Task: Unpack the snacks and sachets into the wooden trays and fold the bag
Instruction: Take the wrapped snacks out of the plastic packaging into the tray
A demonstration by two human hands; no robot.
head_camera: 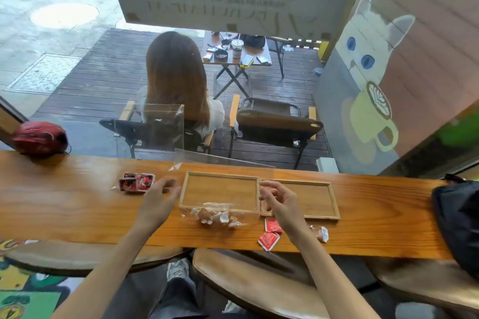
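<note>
Two shallow wooden trays sit side by side on the wooden counter, the left tray [220, 176] and the right tray [321, 216], both bare inside. A clear plastic bag [225, 163] hangs over the left tray, held between my hands. My left hand [162, 194] pinches its left side and my right hand [278, 201] grips its right side. Several pale wrapped snacks [215, 217] lie in the bag's lower end at the left tray's front edge. Two red sachets [269, 239] and a brown-white snack [320, 233] lie near the counter's front edge. Red-black packets [136, 182] rest left of the trays.
A red helmet-like object [39, 137] sits at the counter's far left and a black bag [456, 223] at its right end. A window closes off the back of the counter; a person sits outside. Wooden stools [246, 282] stand below the front edge.
</note>
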